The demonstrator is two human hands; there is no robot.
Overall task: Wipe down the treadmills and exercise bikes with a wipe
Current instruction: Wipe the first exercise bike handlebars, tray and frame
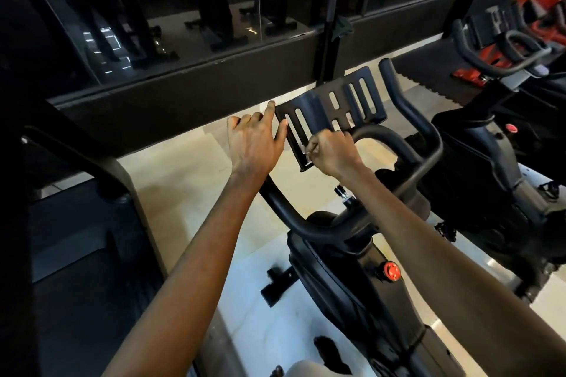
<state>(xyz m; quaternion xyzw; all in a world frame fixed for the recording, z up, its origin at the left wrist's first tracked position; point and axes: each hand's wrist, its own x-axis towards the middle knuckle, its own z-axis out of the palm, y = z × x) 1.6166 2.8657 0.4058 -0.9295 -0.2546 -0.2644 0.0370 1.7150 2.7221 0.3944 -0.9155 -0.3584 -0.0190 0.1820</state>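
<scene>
A black exercise bike (361,278) stands in front of me, with curved handlebars (428,144) and a slotted black device holder (337,101) between them. My left hand (254,144) lies over the end of the left handlebar horn, its fingers draped round it and the thumb against the holder's left edge. My right hand (332,151) is a fist on the holder's lower edge. It grips a small white wipe (306,150), of which only a sliver shows by the thumb.
A treadmill (85,254) with a dark belt and a slanted upright sits at the left. A second bike (496,144) stands at the right, with red equipment behind it. A dark glass wall (183,24) runs across the back. The floor is pale tile (183,174).
</scene>
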